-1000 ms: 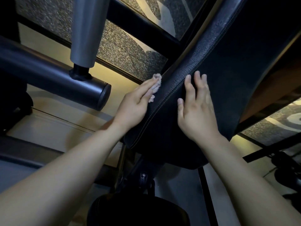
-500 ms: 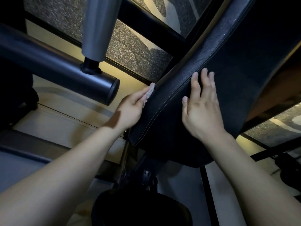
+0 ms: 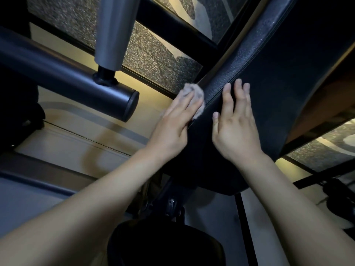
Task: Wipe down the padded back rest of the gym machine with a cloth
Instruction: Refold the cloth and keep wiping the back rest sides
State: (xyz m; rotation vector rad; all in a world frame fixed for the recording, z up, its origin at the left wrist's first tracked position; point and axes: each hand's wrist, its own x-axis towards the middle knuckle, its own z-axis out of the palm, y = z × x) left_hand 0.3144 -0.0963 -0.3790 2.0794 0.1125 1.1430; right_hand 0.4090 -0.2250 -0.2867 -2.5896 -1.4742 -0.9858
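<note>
At the centre of the frame, the left hand [image 3: 176, 121] presses a pinkish cloth [image 3: 194, 95] with straight fingers against the side edge of the black padded back rest [image 3: 278, 77], while the right hand [image 3: 234, 127] lies flat, fingers extended, on its face

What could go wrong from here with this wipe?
1. The left hand presses the small cloth with flat fingers, not gripping it, so it might slip off and drop.
2. The cloth sits on the side edge of the back rest; the broad face under the right hand may go unwiped.
</note>
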